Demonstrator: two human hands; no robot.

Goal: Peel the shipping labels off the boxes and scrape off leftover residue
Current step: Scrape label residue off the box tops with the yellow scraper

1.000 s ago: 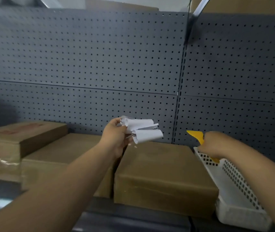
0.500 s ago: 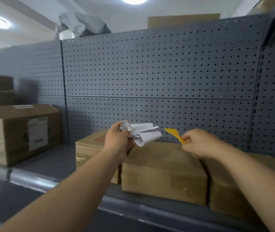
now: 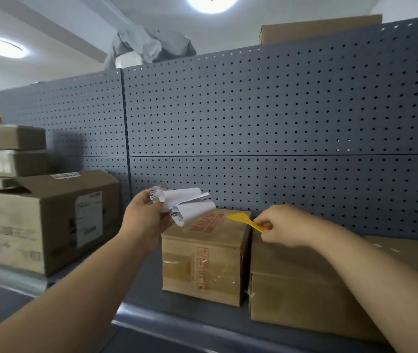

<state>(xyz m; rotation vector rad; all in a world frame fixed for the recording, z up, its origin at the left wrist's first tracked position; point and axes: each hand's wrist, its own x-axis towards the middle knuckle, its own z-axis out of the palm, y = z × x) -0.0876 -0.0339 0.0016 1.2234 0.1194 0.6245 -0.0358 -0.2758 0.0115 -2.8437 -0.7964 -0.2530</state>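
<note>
The left hand (image 3: 144, 220) grips curled white peeled labels (image 3: 187, 205), the right hand (image 3: 281, 228) pinches a yellow plastic scraper (image 3: 243, 220); a labelled brown cardboard box (image 3: 50, 225) sits at nine o'clock, nearer the left.

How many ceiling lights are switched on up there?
2. One round ceiling light is at the top centre, above the pegboard wall. The other is at the upper left. More may lie outside the view.

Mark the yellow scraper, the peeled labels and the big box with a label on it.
yellow scraper (image 3: 239, 217), head view, on its flat blade.
peeled labels (image 3: 190, 203), head view, on the curled white paper.
big box (image 3: 57, 225), head view, on its front face beside the label.
</note>
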